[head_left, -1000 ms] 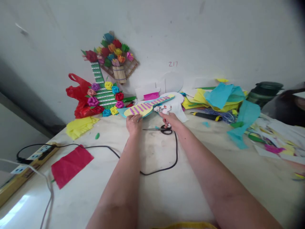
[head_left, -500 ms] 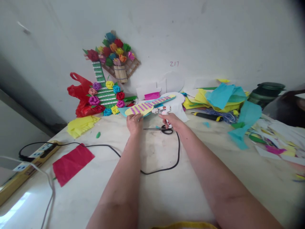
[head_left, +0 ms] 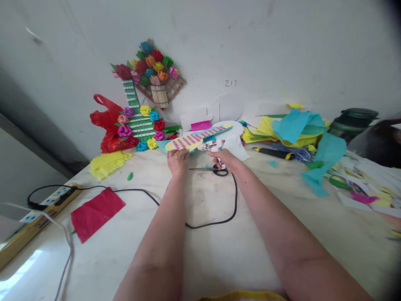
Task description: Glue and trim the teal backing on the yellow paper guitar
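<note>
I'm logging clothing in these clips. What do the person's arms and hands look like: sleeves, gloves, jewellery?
Both forearms are bare, no sleeves in view. The left hand and right hand wear no gloves; no watch or bracelet shows at either wrist. Rings are too small to tell. A strip of yellow clothing shows at the bottom edge.
</note>
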A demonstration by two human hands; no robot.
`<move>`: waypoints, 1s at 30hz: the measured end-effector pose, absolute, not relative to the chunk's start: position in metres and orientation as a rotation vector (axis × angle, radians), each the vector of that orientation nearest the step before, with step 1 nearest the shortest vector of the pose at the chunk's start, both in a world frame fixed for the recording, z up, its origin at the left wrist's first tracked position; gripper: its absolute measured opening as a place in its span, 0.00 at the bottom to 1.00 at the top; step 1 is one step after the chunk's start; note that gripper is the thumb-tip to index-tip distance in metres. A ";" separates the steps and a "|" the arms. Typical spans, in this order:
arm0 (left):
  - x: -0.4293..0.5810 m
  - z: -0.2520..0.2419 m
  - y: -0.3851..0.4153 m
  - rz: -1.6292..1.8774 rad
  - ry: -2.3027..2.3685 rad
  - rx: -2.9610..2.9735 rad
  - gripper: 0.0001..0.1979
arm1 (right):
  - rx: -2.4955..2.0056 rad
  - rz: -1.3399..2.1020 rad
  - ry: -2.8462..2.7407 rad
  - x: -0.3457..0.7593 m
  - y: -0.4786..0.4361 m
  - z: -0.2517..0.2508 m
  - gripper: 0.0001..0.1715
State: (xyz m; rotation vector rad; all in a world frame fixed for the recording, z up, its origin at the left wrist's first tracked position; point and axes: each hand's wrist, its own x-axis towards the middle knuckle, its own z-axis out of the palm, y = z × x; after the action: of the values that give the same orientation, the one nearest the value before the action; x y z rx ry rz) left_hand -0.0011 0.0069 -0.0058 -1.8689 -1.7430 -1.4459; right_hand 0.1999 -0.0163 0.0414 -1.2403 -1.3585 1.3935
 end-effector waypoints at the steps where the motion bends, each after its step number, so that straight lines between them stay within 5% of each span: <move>1: -0.001 -0.005 0.007 -1.447 -1.749 -1.866 0.08 | -1.245 1.402 -1.358 0.200 -0.017 0.042 0.15; 30: 0.002 -0.001 0.002 -1.455 -1.771 -1.864 0.09 | -1.291 1.333 -1.361 0.207 -0.017 0.047 0.17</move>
State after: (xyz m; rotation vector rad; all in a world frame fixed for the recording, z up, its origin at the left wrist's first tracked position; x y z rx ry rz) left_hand 0.0015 0.0025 -0.0012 -1.8641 -1.7712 -1.4548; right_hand 0.2072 -0.0171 0.0467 -1.2907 -1.3606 1.3329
